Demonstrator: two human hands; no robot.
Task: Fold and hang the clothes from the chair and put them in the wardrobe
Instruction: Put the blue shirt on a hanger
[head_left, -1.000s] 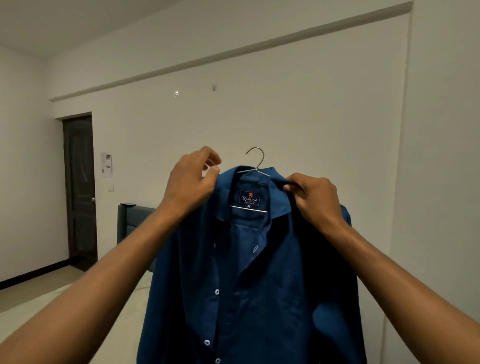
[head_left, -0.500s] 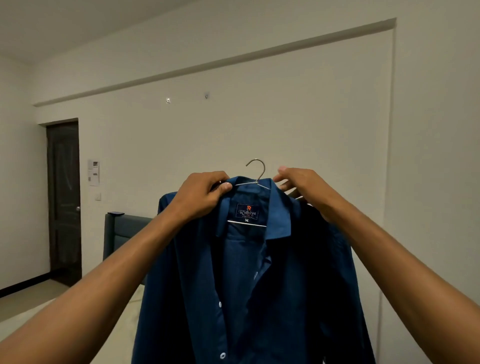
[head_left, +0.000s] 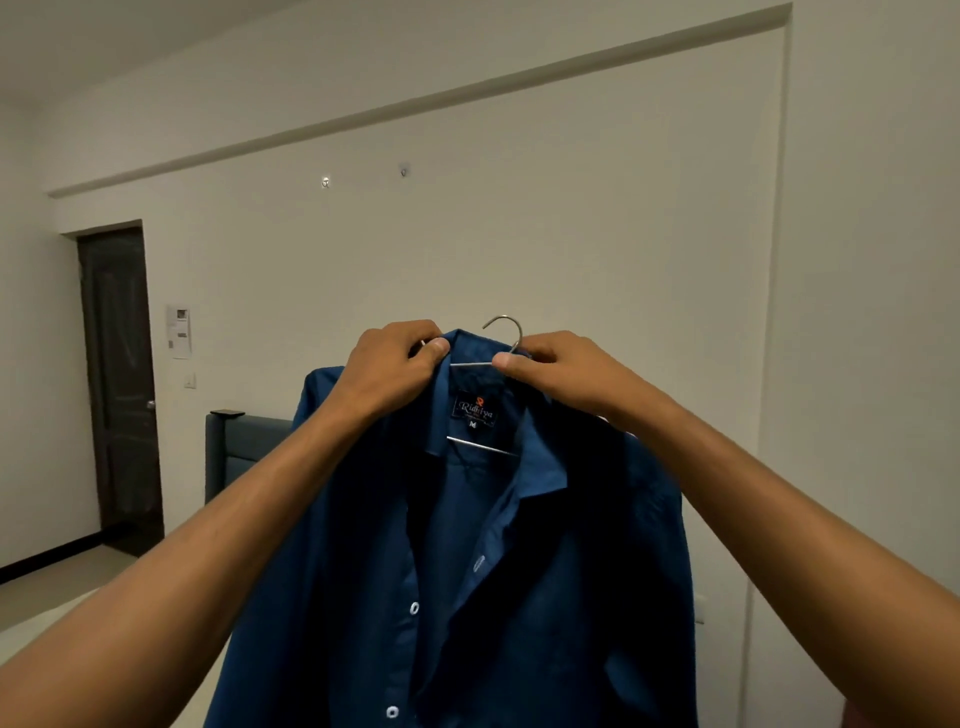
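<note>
Dark door (head_left: 122, 384) at far left. Left hand (head_left: 387, 371) pinched blue shirt (head_left: 467, 571) collar beside metal hanger (head_left: 498, 358); right hand (head_left: 561, 371) pinched collar at hook base. Shirt hung on hanger, held up before white wall (head_left: 597, 234).

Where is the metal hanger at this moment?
In the head view, the metal hanger sits centre frame inside the collar of the blue shirt, its hook rising between the left hand and right hand.

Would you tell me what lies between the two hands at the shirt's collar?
In the head view, the metal hanger, its hook and top wire, lies between the left hand and right hand.
</note>
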